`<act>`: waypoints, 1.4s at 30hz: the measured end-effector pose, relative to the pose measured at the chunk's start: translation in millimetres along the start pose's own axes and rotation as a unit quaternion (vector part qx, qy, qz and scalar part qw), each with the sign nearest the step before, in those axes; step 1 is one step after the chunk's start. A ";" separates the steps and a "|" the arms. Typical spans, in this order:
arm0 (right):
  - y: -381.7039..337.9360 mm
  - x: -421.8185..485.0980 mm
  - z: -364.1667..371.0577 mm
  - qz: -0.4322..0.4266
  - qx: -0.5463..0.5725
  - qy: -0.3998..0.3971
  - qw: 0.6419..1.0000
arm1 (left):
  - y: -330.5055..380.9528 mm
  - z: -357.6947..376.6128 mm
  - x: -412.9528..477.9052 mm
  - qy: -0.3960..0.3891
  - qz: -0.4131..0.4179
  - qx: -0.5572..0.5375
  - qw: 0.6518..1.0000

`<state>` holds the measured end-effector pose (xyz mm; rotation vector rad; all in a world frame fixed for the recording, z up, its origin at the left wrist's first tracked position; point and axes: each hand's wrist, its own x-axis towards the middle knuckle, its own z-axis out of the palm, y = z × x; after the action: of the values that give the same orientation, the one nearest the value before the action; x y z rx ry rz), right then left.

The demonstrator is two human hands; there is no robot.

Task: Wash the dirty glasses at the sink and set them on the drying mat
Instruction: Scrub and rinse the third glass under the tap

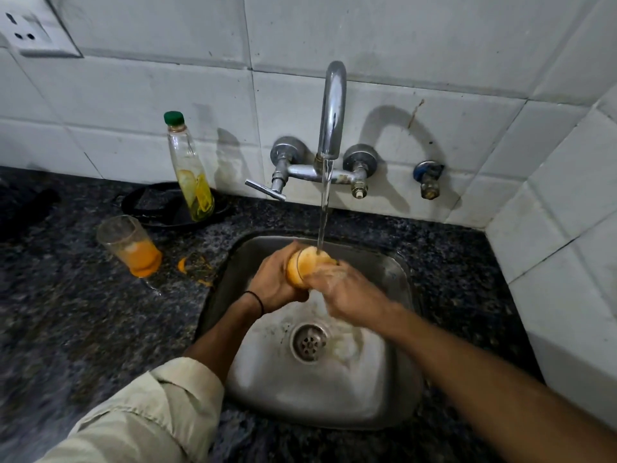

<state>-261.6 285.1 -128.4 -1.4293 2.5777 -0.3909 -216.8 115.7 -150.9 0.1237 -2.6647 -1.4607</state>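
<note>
- left hand (273,279) has its fingers wrapped round the base of an orange-smeared glass (302,265), held sideways over the sink (384,396), right under the running tap (332,108)
- right hand (340,289) is on the glass's other end, too blurry to tell how its fingers lie
- second dirty glass (130,245) stands on the desk (83,312) near the sink's left edge, orange spill (193,265) between them
- green-capped bottle (190,168) stands in a black pan (157,205) at the desk's back edge

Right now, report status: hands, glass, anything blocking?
Left hand grips glass under running tap. Right hand on it, blurred. Second glass on counter. Nothing blocking.
</note>
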 end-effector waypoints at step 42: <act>-49.2 44.5 -7.7 0.316 0.211 0.141 0.914 | 34.1 59.2 -13.6 0.217 -0.107 -0.029 0.970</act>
<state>-247.5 223.4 -106.8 -0.3827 2.7396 -1.0147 -211.6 185.0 -154.4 0.6627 -2.3060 -1.3691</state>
